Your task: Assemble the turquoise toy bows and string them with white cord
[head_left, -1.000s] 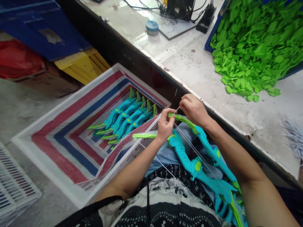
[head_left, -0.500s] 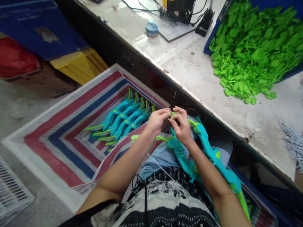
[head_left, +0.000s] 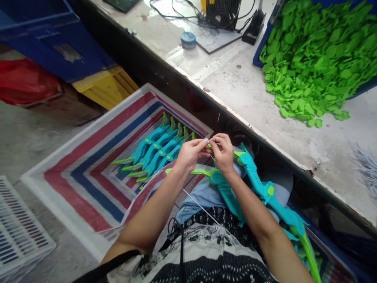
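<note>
My left hand [head_left: 188, 155] and my right hand [head_left: 223, 153] meet above my lap, fingertips pinched close together at the tip of a green plastic arm. A thin white cord [head_left: 200, 206] runs from my lap up toward the fingers, and a bit of white shows at the left fingertips. The green arm belongs to a jointed teal-and-green plastic piece [head_left: 250, 168], perhaps a folding hanger, lying across my lap and under my right forearm. Another green arm [head_left: 200, 171] passes behind the left wrist. The fingers partly hide what each one grips.
A striped lined crate [head_left: 63, 167] at left holds several similar jointed pieces [head_left: 156, 145]. On the white workbench [head_left: 235, 84] are a blue bin [head_left: 259, 51] spilling green plastic parts [head_left: 315, 63], a round blue-lidded tin [head_left: 188, 40], a fan [head_left: 223, 13] and white cords [head_left: 366, 167].
My fingers have drawn closer together at the green tip, and the left thumb and forefinger now pinch the white bit. The view has shifted slightly.
</note>
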### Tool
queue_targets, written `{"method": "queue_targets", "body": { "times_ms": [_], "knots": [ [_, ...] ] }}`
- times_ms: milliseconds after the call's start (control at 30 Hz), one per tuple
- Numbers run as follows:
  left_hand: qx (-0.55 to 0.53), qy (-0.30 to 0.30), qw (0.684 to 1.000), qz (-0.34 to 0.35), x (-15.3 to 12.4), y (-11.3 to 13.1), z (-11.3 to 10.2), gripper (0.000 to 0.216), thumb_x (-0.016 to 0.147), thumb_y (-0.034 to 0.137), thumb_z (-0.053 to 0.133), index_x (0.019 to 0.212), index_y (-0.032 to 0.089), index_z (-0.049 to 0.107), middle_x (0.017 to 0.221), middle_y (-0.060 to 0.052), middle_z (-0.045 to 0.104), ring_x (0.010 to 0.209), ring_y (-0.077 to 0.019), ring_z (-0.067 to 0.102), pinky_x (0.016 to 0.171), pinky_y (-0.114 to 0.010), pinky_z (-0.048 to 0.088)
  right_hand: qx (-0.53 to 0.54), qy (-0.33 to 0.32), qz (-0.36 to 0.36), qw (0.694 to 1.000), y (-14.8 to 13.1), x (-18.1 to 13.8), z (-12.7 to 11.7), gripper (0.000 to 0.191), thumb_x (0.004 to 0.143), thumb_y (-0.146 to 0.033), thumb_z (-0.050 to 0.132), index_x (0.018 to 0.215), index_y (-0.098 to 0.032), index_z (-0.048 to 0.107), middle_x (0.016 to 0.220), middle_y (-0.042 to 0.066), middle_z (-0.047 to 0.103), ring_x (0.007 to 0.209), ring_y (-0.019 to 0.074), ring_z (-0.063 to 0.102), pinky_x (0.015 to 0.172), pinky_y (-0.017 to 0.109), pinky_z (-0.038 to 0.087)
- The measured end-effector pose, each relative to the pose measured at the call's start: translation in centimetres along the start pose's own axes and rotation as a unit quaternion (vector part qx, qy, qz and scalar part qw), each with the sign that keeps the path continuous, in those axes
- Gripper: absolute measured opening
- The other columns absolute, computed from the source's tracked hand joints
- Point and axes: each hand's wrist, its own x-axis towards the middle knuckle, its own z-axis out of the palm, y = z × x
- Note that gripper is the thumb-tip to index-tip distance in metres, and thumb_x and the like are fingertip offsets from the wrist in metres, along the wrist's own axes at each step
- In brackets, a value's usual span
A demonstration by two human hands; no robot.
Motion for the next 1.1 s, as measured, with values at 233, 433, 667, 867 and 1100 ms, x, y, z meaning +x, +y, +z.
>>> {"method": "queue_targets", "body": {
  "times_ms": [233,433,667,867,1100],
  "knots": [
    [-0.028,0.008,1.000,0.004,0.2,-0.1,0.7,0.029,0.054,0.029,0.082,0.069,0.013,0.063,0.057,0.001,0.061,0.052,-0.0095,0.058,0.049,-0.021,0.050,-0.007,-0.021,-0.060,0.998,0.2,0.3,-0.5,0.021,0.091,-0.024,0.052,0.097,-0.022,0.072,0.095,0.006,0.061,0.090,0.0158,0.061,0.081,0.030,0.054],
    [-0.070,0.056,0.995,0.043,0.8,-0.8,1.9,0.024,0.057,0.025,0.070,0.059,0.017,0.047,0.057,0.005,0.054,0.055,-0.0076,0.055,0.058,-0.021,0.050,-0.071,-0.069,-0.105,0.990,-0.3,0.8,-1.4,0.020,0.093,-0.029,0.053,0.096,-0.023,0.072,0.096,0.006,0.064,0.089,0.0165,0.061,0.081,0.032,0.054],
    [-0.088,0.034,0.995,0.038,0.7,-1.1,1.7,0.010,0.057,0.022,0.065,0.059,0.014,0.059,0.064,-0.001,0.063,0.066,-0.0127,0.061,0.071,-0.030,0.054,-0.099,-0.112,-0.122,0.981,0.1,1.8,-2.7,0.017,0.092,-0.027,0.055,0.086,-0.021,0.069,0.090,0.005,0.066,0.084,0.0160,0.063,0.078,0.030,0.053],
    [0.002,-0.025,0.998,0.058,-0.2,-0.8,1.2,0.021,0.054,0.025,0.079,0.068,0.012,0.068,0.069,-0.002,0.067,0.064,-0.0127,0.063,0.069,-0.030,0.056,-0.113,-0.122,-0.140,0.976,-0.2,1.7,-3.3,0.018,0.092,-0.024,0.049,0.083,-0.019,0.064,0.090,0.006,0.065,0.085,0.0164,0.062,0.078,0.030,0.051],
    [0.080,-0.013,0.993,0.083,0.1,-1.4,0.9,0.027,0.059,0.032,0.081,0.068,0.013,0.064,0.056,0.001,0.061,0.047,-0.0091,0.057,0.046,-0.020,0.048,-0.039,-0.082,-0.085,0.992,0.2,1.0,-3.1,0.015,0.089,-0.021,0.052,0.076,-0.019,0.059,0.083,0.004,0.063,0.080,0.0146,0.059,0.074,0.029,0.049]
  ]
}}
